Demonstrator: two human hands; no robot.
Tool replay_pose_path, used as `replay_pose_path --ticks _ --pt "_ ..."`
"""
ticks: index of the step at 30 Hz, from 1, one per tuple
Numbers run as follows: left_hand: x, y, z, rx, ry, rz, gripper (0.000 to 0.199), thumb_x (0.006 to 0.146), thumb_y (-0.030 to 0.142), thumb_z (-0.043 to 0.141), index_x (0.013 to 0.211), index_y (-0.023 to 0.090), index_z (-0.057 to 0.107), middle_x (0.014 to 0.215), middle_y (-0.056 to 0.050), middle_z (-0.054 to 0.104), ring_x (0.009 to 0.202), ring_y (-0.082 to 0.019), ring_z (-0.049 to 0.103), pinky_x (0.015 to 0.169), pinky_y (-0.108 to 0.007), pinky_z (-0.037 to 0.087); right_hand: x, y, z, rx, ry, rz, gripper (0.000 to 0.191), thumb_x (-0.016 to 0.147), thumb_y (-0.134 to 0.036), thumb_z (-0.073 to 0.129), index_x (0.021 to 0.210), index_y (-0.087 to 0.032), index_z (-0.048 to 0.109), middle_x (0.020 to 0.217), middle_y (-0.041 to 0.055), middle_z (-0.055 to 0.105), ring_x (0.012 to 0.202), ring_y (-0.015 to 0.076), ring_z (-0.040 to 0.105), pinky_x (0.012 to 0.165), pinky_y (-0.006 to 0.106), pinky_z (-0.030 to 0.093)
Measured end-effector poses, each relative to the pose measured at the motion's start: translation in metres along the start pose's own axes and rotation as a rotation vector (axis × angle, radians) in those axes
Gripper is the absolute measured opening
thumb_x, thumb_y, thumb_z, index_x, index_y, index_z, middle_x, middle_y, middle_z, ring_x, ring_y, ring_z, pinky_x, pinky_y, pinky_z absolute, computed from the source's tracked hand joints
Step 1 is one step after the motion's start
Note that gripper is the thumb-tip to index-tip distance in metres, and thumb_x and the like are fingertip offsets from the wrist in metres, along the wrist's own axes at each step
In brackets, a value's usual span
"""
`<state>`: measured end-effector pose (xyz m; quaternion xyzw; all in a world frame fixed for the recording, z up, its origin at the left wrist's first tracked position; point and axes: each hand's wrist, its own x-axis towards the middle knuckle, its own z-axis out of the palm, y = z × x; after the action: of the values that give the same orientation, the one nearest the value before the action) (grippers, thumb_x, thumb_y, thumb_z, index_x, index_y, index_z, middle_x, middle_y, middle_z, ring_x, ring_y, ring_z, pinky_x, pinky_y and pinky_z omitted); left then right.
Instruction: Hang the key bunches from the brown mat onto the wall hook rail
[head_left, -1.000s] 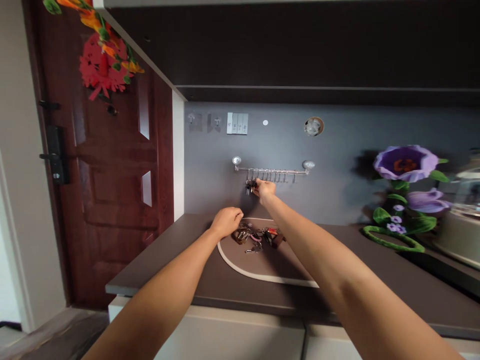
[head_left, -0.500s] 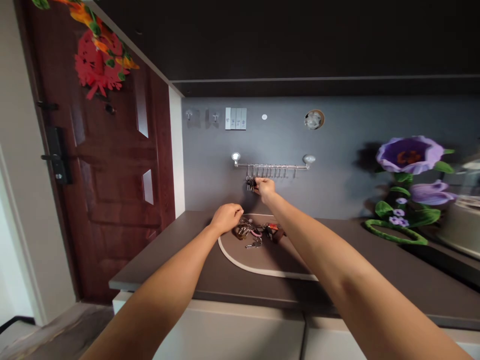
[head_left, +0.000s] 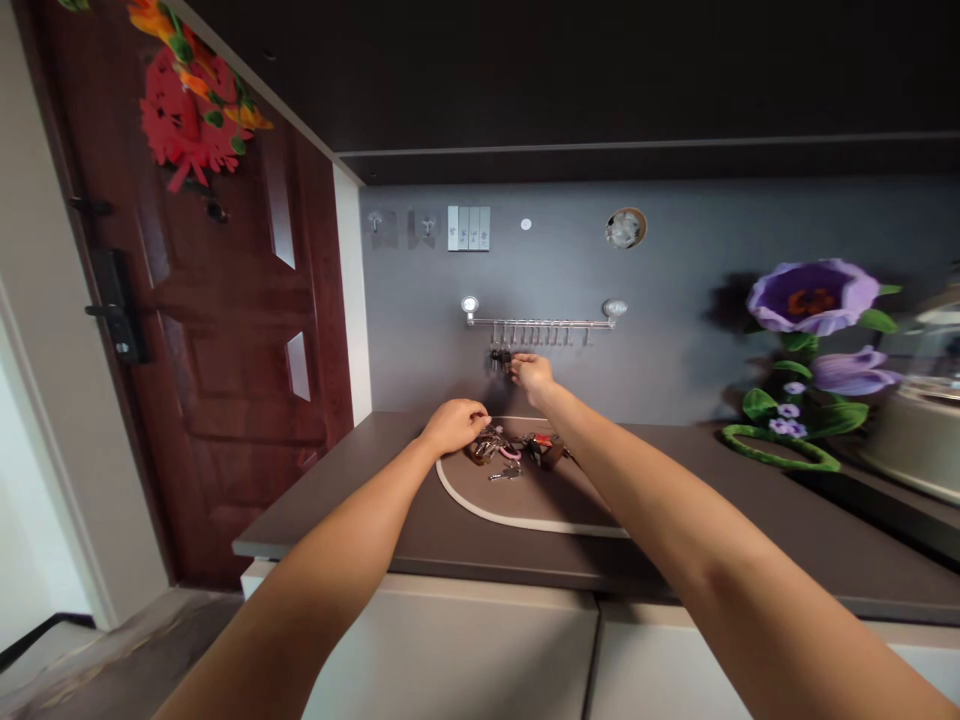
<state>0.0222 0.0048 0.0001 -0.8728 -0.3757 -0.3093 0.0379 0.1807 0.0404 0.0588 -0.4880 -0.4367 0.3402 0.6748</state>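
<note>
Two small bunches of keys (head_left: 496, 358) hang from the left hooks of a metal hook rail (head_left: 540, 323) on the grey back wall. My right hand (head_left: 531, 372) is closed in a pinch at the right-hand bunch, just below the rail. Lower down, my left hand (head_left: 456, 425) hovers at the left edge of a key pile (head_left: 491, 443), with fingers curled and pressed together; whether a key is between them is hidden. The pile lies on a brown mat (head_left: 480, 500) with a pale rim. A loose key (head_left: 506, 473) lies in front, and a dark red-and-brown key bundle (head_left: 544, 450) to the right.
Purple felt flowers (head_left: 814, 300) stand on the counter (head_left: 675, 480) at the right, beside a pale rounded appliance (head_left: 911, 440). A dark shelf (head_left: 600, 80) overhangs the counter. At the left is a red-brown door (head_left: 225, 400). Clear hooks (head_left: 427, 226) sit higher on the wall.
The view has tilted slightly down, so the scene sits a little higher. My right hand is slightly lower against the rail; my left hand stays by the key pile, fingers still curled.
</note>
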Motion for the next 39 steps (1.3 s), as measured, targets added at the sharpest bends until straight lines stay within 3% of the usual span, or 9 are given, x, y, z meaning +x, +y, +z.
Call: replay_pose_path --ticks 4,12,16,20,27,32,39 --pt "-0.001 0.001 0.000 -0.024 -0.053 0.022 0.027 0.077 0.034 0.045 0.089 0.020 0.065 0.083 -0.002 0.066 0.073 -0.013 0.057 0.068 -0.022 0.041 -0.014 0.007 -0.008 -0.069 0.008 -0.020 0.014 0.065 -0.009 0.054 0.078 -0.014 0.057 0.061 -0.0020 0.056 0.055 0.0060 0.049 0.056 0.018 0.042" --pt "-0.005 0.000 -0.001 -0.055 -0.126 0.045 0.031 0.075 0.036 0.047 0.094 0.019 0.065 0.093 -0.005 0.063 0.082 -0.015 0.056 0.076 -0.024 0.041 -0.051 0.040 -0.031 -0.236 -0.158 -0.151 0.014 0.065 -0.012 0.055 0.078 -0.014 0.061 0.069 -0.0001 0.061 0.064 0.0084 0.054 0.070 0.023 0.043" --pt "-0.006 0.000 0.000 -0.068 -0.172 0.026 0.032 0.073 0.037 0.049 0.094 0.018 0.065 0.092 -0.005 0.062 0.080 -0.015 0.056 0.075 -0.024 0.042 -0.063 0.042 -0.038 -0.383 -0.190 -0.272 0.013 0.066 -0.012 0.056 0.077 -0.016 0.062 0.075 0.0007 0.063 0.070 0.0102 0.055 0.076 0.025 0.042" --pt "-0.006 -0.002 0.001 -0.092 -0.215 0.010 0.032 0.072 0.036 0.051 0.094 0.018 0.065 0.093 -0.005 0.063 0.082 -0.015 0.056 0.075 -0.024 0.041 -0.064 0.039 -0.042 -0.585 -0.231 -0.376 0.014 0.065 -0.008 0.057 0.075 -0.017 0.063 0.075 0.0019 0.064 0.072 0.0124 0.055 0.079 0.025 0.040" --pt "-0.004 -0.007 0.002 -0.098 -0.249 -0.001 0.029 0.073 0.029 0.048 0.094 0.017 0.064 0.094 -0.003 0.064 0.084 -0.015 0.056 0.076 -0.023 0.041 -0.056 0.049 -0.039 -0.705 -0.272 -0.379 0.011 0.064 -0.008 0.059 0.068 -0.017 0.063 0.070 0.0020 0.064 0.071 0.0131 0.056 0.078 0.024 0.039" --pt "-0.003 -0.010 0.005 -0.088 -0.230 0.017 0.026 0.075 0.026 0.046 0.089 0.016 0.065 0.092 -0.004 0.064 0.082 -0.014 0.056 0.075 -0.023 0.040 -0.058 0.048 -0.038 -0.913 -0.340 -0.424 0.014 0.071 -0.012 0.053 0.078 -0.016 0.064 0.080 0.0051 0.064 0.075 0.0143 0.056 0.076 0.024 0.039" --pt "-0.001 -0.010 0.007 -0.081 -0.179 -0.039 0.027 0.079 0.028 0.042 0.087 0.015 0.064 0.086 -0.003 0.065 0.077 -0.014 0.056 0.073 -0.023 0.040 -0.058 0.049 -0.038 -0.979 -0.357 -0.435 0.014 0.072 -0.015 0.053 0.079 -0.017 0.064 0.081 0.0054 0.065 0.074 0.0151 0.057 0.072 0.023 0.039"
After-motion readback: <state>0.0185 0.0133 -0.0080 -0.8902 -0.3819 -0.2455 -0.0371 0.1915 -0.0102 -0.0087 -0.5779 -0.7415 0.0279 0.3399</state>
